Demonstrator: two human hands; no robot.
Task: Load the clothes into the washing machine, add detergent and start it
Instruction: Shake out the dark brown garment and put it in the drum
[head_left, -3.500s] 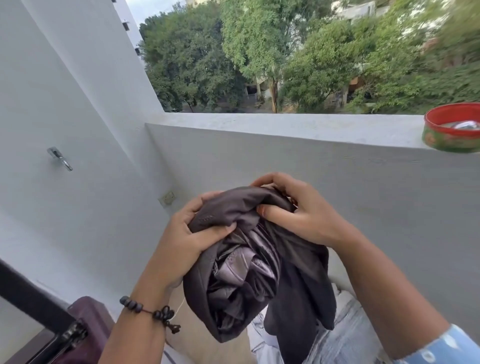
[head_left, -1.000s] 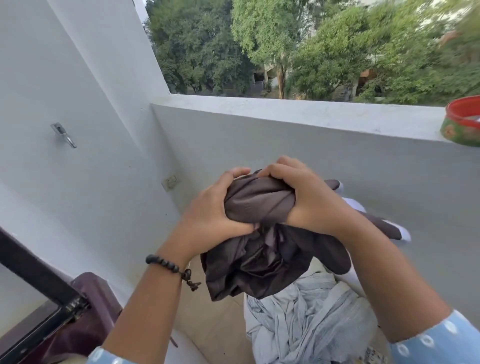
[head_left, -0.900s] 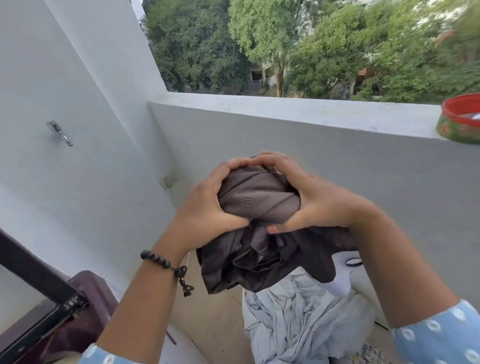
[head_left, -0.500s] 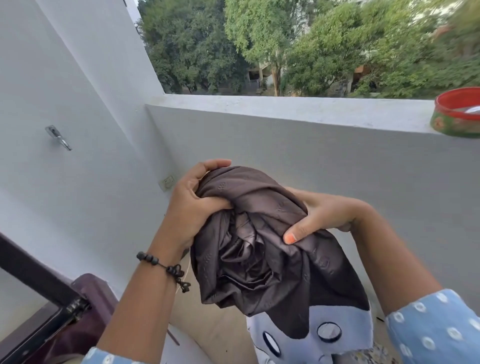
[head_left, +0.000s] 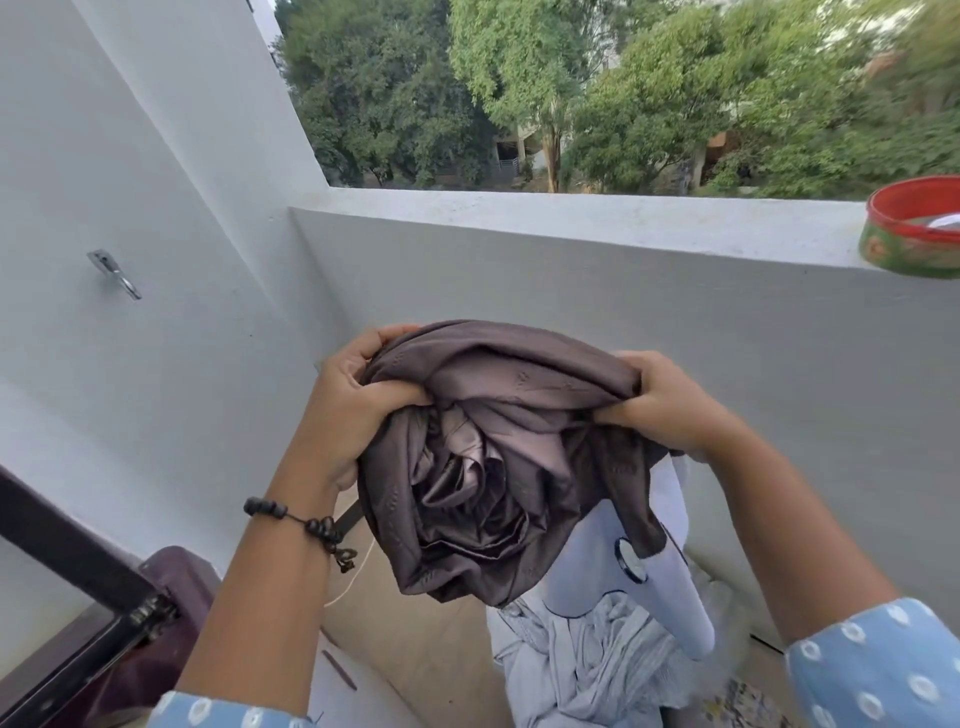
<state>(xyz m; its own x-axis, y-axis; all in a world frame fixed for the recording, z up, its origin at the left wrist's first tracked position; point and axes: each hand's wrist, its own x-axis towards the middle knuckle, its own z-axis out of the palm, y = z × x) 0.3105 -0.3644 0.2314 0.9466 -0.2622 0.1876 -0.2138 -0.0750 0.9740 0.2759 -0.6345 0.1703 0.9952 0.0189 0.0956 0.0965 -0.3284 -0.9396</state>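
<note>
A dark brown garment (head_left: 498, 457) with a pale band and round rings at its lower end hangs bunched at chest height in front of me. My left hand (head_left: 353, 405) grips its left side and my right hand (head_left: 660, 405) grips its right side, and the fabric is stretched between them. Below it lies a pile of light grey-blue clothes (head_left: 597, 670). The dark maroon washing machine (head_left: 171, 613), with its black lid frame raised, shows at the lower left corner; its drum is out of sight.
A grey parapet wall (head_left: 571, 270) runs across in front, with a red and green round tin (head_left: 914, 228) on its ledge at the right. A metal hook (head_left: 114, 267) sticks out of the left wall. Tan floor (head_left: 415, 644) shows below, trees beyond.
My hands have moved apart and spread the bunched brown garment wider. My right hand has shifted from underneath the cloth to its right edge.
</note>
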